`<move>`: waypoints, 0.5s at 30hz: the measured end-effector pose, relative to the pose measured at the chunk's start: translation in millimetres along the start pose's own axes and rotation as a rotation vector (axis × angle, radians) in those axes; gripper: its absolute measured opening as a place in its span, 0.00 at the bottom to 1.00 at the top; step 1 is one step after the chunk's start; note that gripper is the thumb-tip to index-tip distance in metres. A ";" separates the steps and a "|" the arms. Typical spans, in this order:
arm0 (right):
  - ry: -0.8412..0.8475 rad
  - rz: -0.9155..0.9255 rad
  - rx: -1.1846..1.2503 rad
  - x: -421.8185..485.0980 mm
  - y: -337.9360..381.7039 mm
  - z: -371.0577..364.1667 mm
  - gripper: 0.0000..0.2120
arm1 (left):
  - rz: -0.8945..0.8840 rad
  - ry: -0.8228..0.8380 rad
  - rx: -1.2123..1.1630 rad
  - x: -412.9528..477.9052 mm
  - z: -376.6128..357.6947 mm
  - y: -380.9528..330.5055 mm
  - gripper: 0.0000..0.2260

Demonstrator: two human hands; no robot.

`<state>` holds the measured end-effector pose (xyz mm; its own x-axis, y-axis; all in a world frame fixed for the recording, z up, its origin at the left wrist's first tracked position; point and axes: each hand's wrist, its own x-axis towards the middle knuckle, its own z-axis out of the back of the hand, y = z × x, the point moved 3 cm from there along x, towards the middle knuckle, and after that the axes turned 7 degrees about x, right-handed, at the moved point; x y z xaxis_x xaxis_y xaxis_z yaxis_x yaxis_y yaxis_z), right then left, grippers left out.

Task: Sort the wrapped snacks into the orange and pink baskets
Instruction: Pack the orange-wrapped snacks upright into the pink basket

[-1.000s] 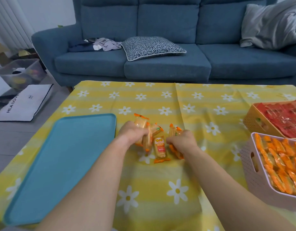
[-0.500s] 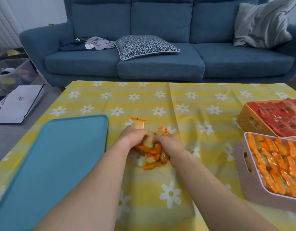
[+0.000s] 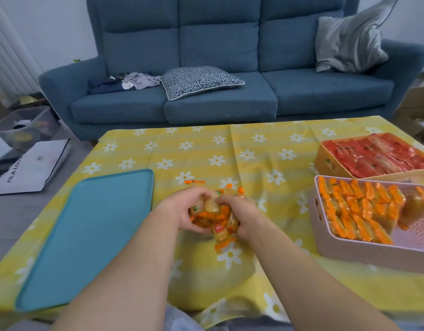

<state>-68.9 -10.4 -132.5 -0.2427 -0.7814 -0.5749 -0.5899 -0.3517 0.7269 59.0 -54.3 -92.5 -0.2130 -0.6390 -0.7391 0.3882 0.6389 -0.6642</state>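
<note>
A bunch of orange-wrapped snacks (image 3: 215, 217) is gathered between my two hands at the table's middle, just above the cloth. My left hand (image 3: 182, 211) cups the bunch from the left, and my right hand (image 3: 239, 211) curls round it from the right. One more orange-wrapped snack (image 3: 195, 182) lies on the cloth just beyond my hands. The pink basket (image 3: 364, 253) at the right holds several orange-wrapped snacks. Behind it, the orange basket (image 3: 330, 161) is full of red-wrapped snacks.
A teal tray (image 3: 86, 235) lies on the left of the yellow daisy tablecloth (image 3: 230, 149). A blue sofa (image 3: 206, 101) with cushions stands beyond the table. A white bag (image 3: 31, 168) and a storage bin (image 3: 22, 125) sit on the floor at left.
My hands have drawn together, scooping the scattered orange-wrapped snacks into one bunch and raising it slightly. The camera has tilted so both baskets show more fully.
</note>
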 end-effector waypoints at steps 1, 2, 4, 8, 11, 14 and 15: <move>-0.001 0.039 -0.001 -8.1 11.3 5.3 0.18 | -0.036 0.005 -0.028 -4.4 -8.0 -7.1 0.11; -0.012 0.093 -0.015 -15.5 25.3 11.4 0.16 | -0.076 0.005 -0.045 -7.7 -17.8 -15.2 0.11; -0.055 0.246 -0.076 -33.3 63.5 32.8 0.15 | -0.184 0.016 -0.050 -18.8 -50.3 -36.8 0.09; -0.170 0.488 -0.178 -86.5 140.1 106.6 0.23 | -0.387 0.104 -0.047 -46.3 -146.2 -75.3 0.13; -0.246 0.583 -0.221 -123.2 177.0 183.2 0.21 | -0.487 0.189 -0.014 -66.2 -230.3 -87.3 0.17; -0.298 0.627 -0.186 -138.4 193.0 245.3 0.22 | -0.563 0.232 0.047 -75.1 -295.0 -87.9 0.18; -0.317 0.639 -0.164 -142.1 194.5 263.6 0.23 | -0.575 0.254 0.092 -76.3 -315.9 -86.3 0.24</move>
<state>-352.1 168.2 -8.5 -0.7266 -0.6821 -0.0831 -0.1423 0.0310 0.9893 -241.5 74.7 -14.1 -0.6118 -0.7404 -0.2784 0.2218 0.1773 -0.9588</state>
